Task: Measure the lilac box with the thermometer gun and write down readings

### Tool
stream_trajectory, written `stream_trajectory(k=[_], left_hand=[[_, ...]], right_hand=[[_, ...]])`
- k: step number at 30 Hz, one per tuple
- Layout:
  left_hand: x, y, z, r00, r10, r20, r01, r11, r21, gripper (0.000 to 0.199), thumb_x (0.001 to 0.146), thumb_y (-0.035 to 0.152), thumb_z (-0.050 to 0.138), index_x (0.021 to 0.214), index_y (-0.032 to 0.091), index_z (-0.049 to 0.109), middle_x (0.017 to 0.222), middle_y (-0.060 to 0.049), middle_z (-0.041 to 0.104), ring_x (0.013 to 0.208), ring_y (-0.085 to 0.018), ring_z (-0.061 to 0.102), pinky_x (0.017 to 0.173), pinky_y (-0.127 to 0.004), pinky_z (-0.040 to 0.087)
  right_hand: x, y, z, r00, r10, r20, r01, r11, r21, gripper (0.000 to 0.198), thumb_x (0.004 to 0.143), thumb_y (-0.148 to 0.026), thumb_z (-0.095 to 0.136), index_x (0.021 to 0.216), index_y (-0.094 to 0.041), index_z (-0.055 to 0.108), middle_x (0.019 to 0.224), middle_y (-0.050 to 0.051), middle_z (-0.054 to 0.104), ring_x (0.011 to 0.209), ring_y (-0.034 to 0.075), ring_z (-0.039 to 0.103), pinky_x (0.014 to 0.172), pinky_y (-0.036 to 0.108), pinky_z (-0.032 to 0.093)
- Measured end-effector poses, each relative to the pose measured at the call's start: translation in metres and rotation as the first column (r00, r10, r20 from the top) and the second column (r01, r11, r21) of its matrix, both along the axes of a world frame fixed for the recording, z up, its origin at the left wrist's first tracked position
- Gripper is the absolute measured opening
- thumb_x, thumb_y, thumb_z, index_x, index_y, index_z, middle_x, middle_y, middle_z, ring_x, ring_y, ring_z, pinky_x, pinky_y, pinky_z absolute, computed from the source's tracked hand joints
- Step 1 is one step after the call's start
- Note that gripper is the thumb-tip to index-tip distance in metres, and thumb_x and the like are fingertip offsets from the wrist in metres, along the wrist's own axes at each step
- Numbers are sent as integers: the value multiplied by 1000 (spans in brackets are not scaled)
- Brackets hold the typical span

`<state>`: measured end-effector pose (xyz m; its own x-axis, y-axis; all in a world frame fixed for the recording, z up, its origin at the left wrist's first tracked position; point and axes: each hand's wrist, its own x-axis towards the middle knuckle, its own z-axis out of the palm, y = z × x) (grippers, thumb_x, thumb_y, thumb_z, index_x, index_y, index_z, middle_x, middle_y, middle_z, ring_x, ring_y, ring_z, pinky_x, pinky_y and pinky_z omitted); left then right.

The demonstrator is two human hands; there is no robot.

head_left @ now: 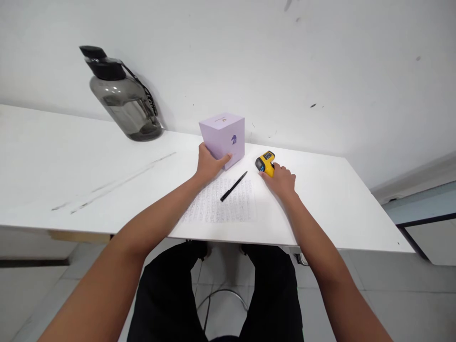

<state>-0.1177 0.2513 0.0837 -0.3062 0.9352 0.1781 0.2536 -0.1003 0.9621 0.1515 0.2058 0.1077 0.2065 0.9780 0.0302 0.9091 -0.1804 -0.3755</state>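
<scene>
My left hand grips the lower front of a lilac box with a dark horse-head mark, its thumb on the front face. The box stands on the white table near the wall. To its right, my right hand is closed round the handle of a yellow and black infrared thermometer, its small screen turned left towards me. Between my hands a black pen lies slantwise on a sheet of paper covered in handwriting. My left forearm covers the sheet's left edge.
A large grey see-through water bottle with a black lid and strap stands at the back left by the wall. The white table bears dark streaks on its left part. Its front edge runs above my knees.
</scene>
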Motion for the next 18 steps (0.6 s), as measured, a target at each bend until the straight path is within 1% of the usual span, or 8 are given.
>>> stream_trajectory(k=[2, 5, 7, 8, 11, 14, 16, 18], left_hand=[[0, -1, 2, 999, -40, 28, 40, 999, 2, 84, 74, 48, 100, 136, 30, 45, 155, -17, 61, 151, -41, 61, 126, -63, 57], [-3, -2, 6, 993, -100, 63, 100, 995, 11, 74, 82, 51, 94, 137, 28, 49, 154, -17, 65, 147, -41, 66, 123, -62, 60], [-4, -2, 8, 987, -142, 71, 141, 990, 17, 71, 85, 54, 91, 138, 27, 52, 154, -18, 67, 145, -40, 68, 122, -61, 61], [-5, -2, 8, 984, -165, 73, 165, 986, 18, 72, 86, 56, 90, 139, 26, 53, 154, -18, 67, 144, -41, 69, 121, -61, 62], [-5, -3, 7, 970, -231, 75, 231, 973, 4, 74, 87, 65, 88, 141, 26, 56, 153, -19, 70, 142, -41, 71, 116, -60, 64], [-3, -3, 4, 972, -228, 50, 230, 973, -28, 81, 84, 75, 86, 142, 27, 57, 152, -19, 71, 141, -42, 71, 114, -61, 64], [-2, -2, 1, 977, -210, 30, 211, 976, -43, 86, 81, 77, 87, 143, 27, 56, 153, -19, 70, 141, -42, 71, 115, -61, 62], [-1, -2, 0, 978, -205, 26, 206, 978, -41, 87, 80, 77, 88, 143, 26, 56, 152, -18, 70, 141, -41, 70, 116, -61, 61]], right_hand=[[4, 2, -1, 965, -22, -263, 48, 995, 93, 55, 102, -66, 67, 135, -22, 69, 121, 15, 78, 115, 34, 72, 105, 51, 54], [2, 2, -1, 699, 28, -715, 196, 953, 229, 60, 100, -86, 57, 111, -27, 62, 92, 3, 70, 84, 23, 70, 81, 39, 59], [-4, 0, -4, 536, 113, -837, 252, 924, 287, 63, 93, -90, 63, 108, -29, 58, 85, -2, 64, 74, 19, 65, 69, 35, 58], [-8, -2, -6, 506, 152, -849, 254, 914, 315, 63, 90, -87, 70, 110, -29, 58, 86, -3, 63, 72, 18, 64, 66, 34, 58], [-19, -7, -19, 600, 265, -755, 192, 868, 457, 57, 87, -68, 83, 121, -29, 61, 96, 0, 69, 80, 20, 68, 71, 38, 63], [-26, -10, -35, 752, 432, -497, 10, 747, 665, 58, 88, -54, 82, 137, -29, 63, 121, 9, 74, 106, 28, 75, 89, 48, 67], [-30, -11, -42, 773, 533, -344, -120, 655, 746, 67, 88, -48, 79, 150, -30, 59, 138, 15, 71, 122, 33, 74, 95, 51, 68], [-34, -14, -44, 749, 596, -288, -193, 613, 767, 72, 90, -43, 77, 158, -30, 55, 147, 16, 69, 130, 34, 73, 100, 53, 67]])
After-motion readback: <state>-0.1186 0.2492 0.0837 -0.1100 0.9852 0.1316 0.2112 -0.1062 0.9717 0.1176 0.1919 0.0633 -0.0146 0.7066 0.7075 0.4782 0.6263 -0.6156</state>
